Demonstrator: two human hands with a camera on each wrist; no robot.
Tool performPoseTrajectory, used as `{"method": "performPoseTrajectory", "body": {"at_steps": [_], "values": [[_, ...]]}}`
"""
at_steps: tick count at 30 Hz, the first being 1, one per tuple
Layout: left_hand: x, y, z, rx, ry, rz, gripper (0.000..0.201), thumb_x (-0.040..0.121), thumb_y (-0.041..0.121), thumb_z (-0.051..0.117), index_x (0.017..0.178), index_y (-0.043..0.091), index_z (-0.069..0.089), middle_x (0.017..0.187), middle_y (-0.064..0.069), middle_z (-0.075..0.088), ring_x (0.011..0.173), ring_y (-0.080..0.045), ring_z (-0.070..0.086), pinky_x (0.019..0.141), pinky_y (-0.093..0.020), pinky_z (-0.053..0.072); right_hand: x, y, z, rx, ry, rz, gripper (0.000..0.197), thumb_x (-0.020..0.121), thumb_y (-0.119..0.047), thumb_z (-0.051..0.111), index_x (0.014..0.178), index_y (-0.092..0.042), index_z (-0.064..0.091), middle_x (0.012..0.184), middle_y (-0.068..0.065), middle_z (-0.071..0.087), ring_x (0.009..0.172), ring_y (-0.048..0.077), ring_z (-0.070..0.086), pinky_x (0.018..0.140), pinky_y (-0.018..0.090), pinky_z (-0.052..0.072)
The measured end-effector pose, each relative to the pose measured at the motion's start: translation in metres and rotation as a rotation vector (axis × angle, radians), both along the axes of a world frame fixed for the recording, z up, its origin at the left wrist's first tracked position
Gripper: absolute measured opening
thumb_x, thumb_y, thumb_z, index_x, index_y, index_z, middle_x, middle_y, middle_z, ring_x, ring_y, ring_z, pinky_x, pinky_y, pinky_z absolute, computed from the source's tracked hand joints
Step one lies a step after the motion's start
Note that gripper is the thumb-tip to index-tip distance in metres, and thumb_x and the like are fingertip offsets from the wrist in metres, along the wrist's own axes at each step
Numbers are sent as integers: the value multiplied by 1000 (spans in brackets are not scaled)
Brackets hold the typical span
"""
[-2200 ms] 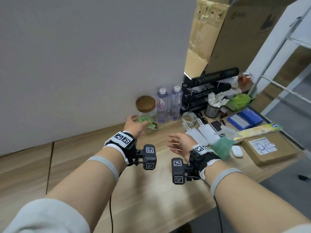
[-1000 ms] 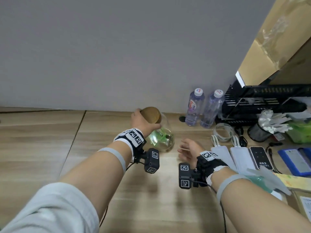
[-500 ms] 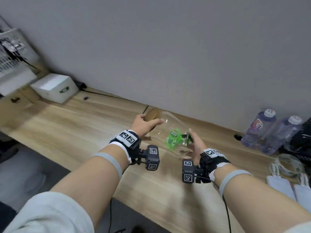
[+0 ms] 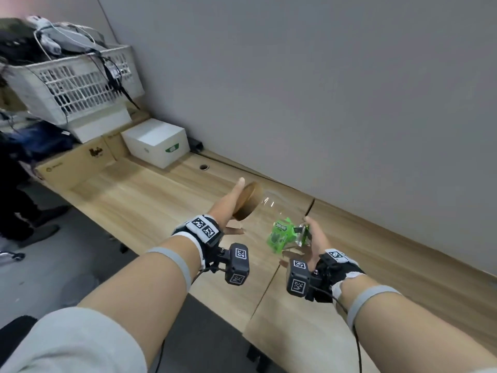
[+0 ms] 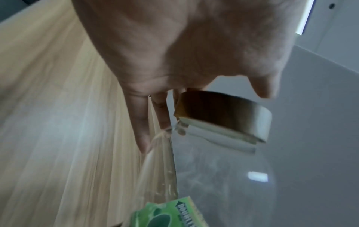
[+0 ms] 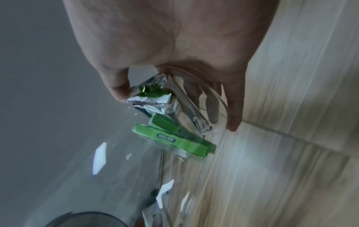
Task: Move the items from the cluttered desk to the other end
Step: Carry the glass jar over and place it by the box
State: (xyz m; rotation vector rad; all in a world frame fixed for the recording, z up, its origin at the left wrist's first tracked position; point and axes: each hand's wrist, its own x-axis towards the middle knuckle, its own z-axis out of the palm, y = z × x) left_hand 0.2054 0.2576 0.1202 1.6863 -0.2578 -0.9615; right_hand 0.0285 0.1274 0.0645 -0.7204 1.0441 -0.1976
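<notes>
A clear glass jar with a round wooden lid hangs tilted on its side above the wooden desk. Green packets and a foil wrapper lie inside near its base. My left hand grips the lid end, thumb above and fingers below. My right hand cups the base, thumb and fingers on opposite sides. In the left wrist view the lid sits under the left hand. The right wrist view shows the right hand and the green packets through the glass.
At the desk's far left end stand a white box, a cardboard box and a white basket full of cables. A cable hole lies by the grey wall. Someone's legs stand left of the desk.
My left hand lifted the jar off the desk by the bottles, and my right hand took its base. The jar now lies tilted, and the view has swung left along the desk.
</notes>
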Motion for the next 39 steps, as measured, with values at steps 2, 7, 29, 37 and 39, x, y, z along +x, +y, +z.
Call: {"method": "performPoseTrajectory", "body": {"at_steps": [2,7,29,37,39], "values": [[35,20,1,-30,-34,22,58,83,67,62,120,23,65,127,-9,61,115,-24,57,76,-51,62,36,16,3,-5,-21,0,56,83,-63,59,97,-9,58,102,19,63,101,36,59,101,47,42],[109,53,-1,-91,-115,121,23,92,41,66,103,21,71,119,-14,65,110,-28,61,75,-49,63,111,44,-1,-1,-37,21,59,83,-66,57,101,-10,60,108,21,67,110,40,64,95,62,46],[426,21,-90,-130,579,226,67,79,74,60,122,23,55,136,-24,49,123,-54,49,79,-65,54,461,10,-87,58,-4,89,57,87,-63,57,103,-10,65,98,20,71,81,32,68,55,34,57],[504,-10,-126,-114,561,254,72,91,71,44,131,11,52,135,-20,54,121,-45,53,74,-65,56,536,-29,-160,-184,219,174,86,61,-90,51,118,-25,60,122,13,65,107,33,65,96,56,51],[526,-19,-132,-121,559,242,73,92,71,43,128,9,54,134,-18,56,121,-41,54,75,-66,56,555,-39,-166,-224,268,188,101,54,-96,47,128,-27,52,132,8,57,115,32,59,96,57,50]]}}
